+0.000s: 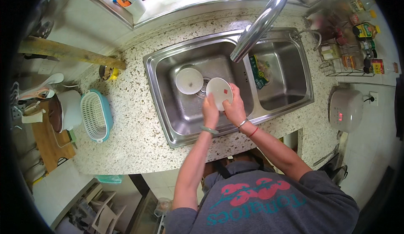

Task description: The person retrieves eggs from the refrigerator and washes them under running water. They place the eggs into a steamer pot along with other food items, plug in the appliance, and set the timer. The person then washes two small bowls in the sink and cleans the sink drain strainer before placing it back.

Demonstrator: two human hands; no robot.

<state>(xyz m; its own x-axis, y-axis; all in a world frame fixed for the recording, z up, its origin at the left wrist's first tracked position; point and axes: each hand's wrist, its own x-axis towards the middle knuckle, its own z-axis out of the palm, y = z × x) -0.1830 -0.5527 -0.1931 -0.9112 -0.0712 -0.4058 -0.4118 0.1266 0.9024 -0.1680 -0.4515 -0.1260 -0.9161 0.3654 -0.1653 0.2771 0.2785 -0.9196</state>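
Observation:
A white bowl (219, 91) with a small red mark on it is held tilted over the larger sink basin. My left hand (210, 112) grips its near left side, and my right hand (236, 107) is closed on its right side. To the left of them, a second white bowl (189, 81) sits in the same basin, apart from both hands. Some fingers are hidden behind the held bowl. The double steel sink (185, 126) lies beneath, its drain (203, 88) partly covered by the bowls.
A chrome faucet (261, 25) arches over the divider. The smaller basin holds a green packet (257, 72). Left on the speckled counter (130, 120) stand a blue-and-white colander basket (96, 115) and a white pot (69, 107). Rightward are a jar rack (343, 69) and a white rice cooker (346, 109).

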